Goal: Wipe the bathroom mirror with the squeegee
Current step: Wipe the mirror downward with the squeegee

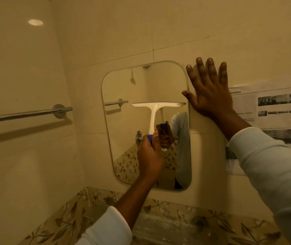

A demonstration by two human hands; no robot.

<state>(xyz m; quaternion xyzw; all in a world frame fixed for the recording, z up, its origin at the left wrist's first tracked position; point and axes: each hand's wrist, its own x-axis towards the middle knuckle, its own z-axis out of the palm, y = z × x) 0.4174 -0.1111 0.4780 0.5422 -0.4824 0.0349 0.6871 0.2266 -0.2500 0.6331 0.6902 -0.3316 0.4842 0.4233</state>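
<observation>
A rounded rectangular mirror [123, 89] hangs on the tiled wall straight ahead. A white squeegee [154, 110] with a blue grip lies against the glass, its blade level across the right half at mid-height. My left hand [149, 154] grips the blue handle from below, fingers curled round it. My right hand [210, 92] is flat on the wall tile just right of the mirror, fingers spread and pointing up, thumb touching the mirror's right edge. The mirror reflects the squeegee and the hand.
A chrome towel bar [26, 114] runs along the left wall at about blade height. A printed paper sheet [272, 110] is stuck to the wall right of my right hand. Leaf-patterned tiles [185, 220] line the ledge below the mirror.
</observation>
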